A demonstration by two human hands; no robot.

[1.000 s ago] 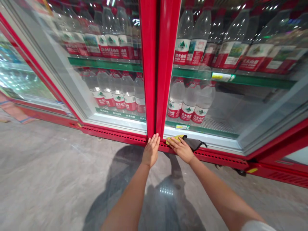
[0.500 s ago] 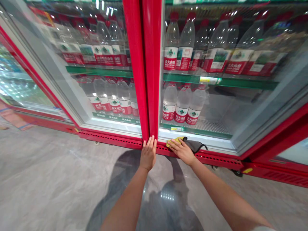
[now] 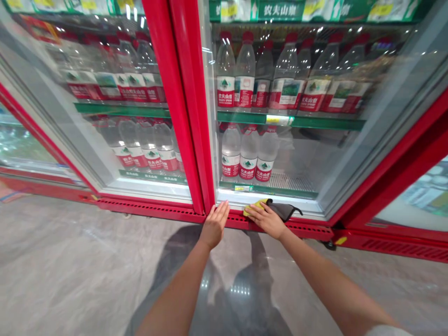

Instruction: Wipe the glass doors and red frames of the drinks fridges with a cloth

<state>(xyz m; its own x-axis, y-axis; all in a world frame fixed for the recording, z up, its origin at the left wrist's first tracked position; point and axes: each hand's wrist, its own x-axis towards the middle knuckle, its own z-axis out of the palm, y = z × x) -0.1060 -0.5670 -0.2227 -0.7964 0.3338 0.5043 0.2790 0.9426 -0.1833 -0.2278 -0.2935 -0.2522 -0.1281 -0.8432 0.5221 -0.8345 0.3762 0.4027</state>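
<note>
My right hand point(image 3: 266, 220) presses a yellow-and-grey cloth point(image 3: 283, 209) against the bottom red rail point(image 3: 304, 229) of the right glass door. Its fingers lie over the yellow side, while the grey part with a black edge spreads out to the right. My left hand point(image 3: 213, 227) rests with extended fingers on the same lower frame, just right of the upright red door frames point(image 3: 194, 107). It holds nothing. Behind the right glass, three water bottles point(image 3: 248, 156) with red and white labels stand on the lowest shelf.
More bottles point(image 3: 245, 91) fill the shelf above, and others point(image 3: 154, 154) stand behind the left door. A grey, shiny floor point(image 3: 87, 270) with my shadow lies below. Further red coolers adjoin on both sides. A small dark foot point(image 3: 329, 245) shows under the cooler.
Both hands have shifted right along the lower frame, the cloth moving with my right hand. The camera view has also moved, showing more of the upper shelf edge.
</note>
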